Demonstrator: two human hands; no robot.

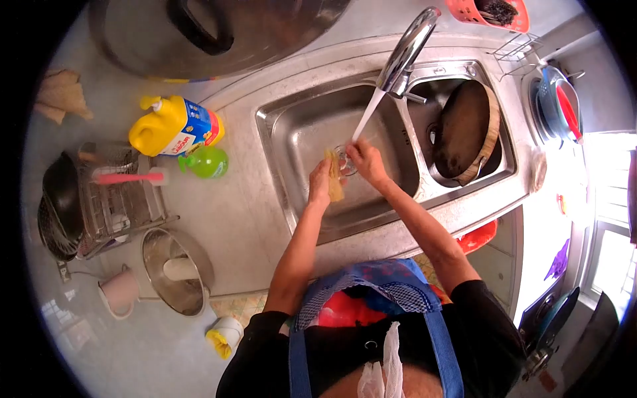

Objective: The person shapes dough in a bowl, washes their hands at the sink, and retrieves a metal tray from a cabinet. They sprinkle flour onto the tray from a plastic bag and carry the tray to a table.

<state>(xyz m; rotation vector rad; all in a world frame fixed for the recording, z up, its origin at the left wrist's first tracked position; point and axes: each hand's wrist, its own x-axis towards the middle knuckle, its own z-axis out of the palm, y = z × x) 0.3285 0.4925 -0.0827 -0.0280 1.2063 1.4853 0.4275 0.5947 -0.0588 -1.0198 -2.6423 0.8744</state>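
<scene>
Stainless-steel sink basin (302,132) is where it's all going on. Over its middle, the left hand (320,180) grips a yellow cloth (335,190) against a clear glass (345,166), while the right hand's (366,162) fingers clasp the glass's other side; can't really make out its shape tbh. Chrome faucet (401,63) behind the basin is pouring a water stream (369,113) toward that hand. Left of the basin: yellow pump jug (176,129), green bottle (207,162). Right of it: round wooden chopping board (468,126), tilted.
</scene>
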